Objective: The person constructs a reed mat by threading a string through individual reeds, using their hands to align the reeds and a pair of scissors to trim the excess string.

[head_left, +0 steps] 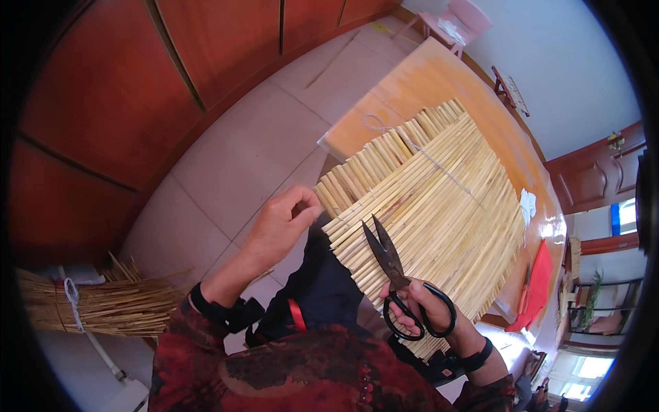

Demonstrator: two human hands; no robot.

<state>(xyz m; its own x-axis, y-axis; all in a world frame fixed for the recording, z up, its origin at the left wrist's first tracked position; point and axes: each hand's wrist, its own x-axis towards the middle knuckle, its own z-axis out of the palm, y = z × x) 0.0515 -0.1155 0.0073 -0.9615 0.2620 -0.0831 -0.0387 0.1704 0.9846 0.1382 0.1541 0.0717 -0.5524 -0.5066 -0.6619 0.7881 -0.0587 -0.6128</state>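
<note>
A mat of straw-coloured reed stalks (439, 185), tied with thin string (439, 165), lies over the wooden table and reaches toward my lap. Its stalks run in two layers, with a row of thicker ends along the upper left edge. In my right hand (424, 309) are black-handled scissors (388, 264), blades slightly parted and pointing up left over the mat's near part. My left hand (285, 218) is at the mat's left corner, fingers curled and thumb bent toward the index finger. Whatever those fingertips pinch is too small to make out.
The wooden table (384, 103) extends beyond the mat. On its right side lie a red cloth (539, 292) and a white crumpled cloth (527, 206). A bundle of reeds (103, 305) is at lower left. Reddish cabinets (110, 89) line the left; a pink chair (456, 24) stands far back.
</note>
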